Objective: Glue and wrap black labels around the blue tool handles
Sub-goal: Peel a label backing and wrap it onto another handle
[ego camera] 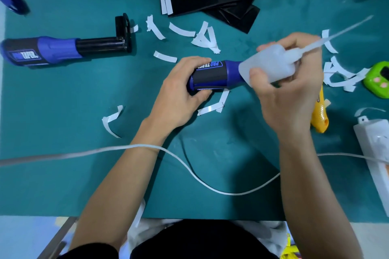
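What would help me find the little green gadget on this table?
Take the teal mat and follow its right edge, beyond the right hand gripping the glue bottle. The green gadget lies there, right of the yellow glue gun. It alone is bright green, with pink buttons.

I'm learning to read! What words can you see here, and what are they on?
"PRO TAPER": on the black label of the lying handle, far left.
"PRO TAPE": on the second label, on the held handle; the word's end is hidden under the left hand.
Yellow glue gun: small print, too blurred to read.
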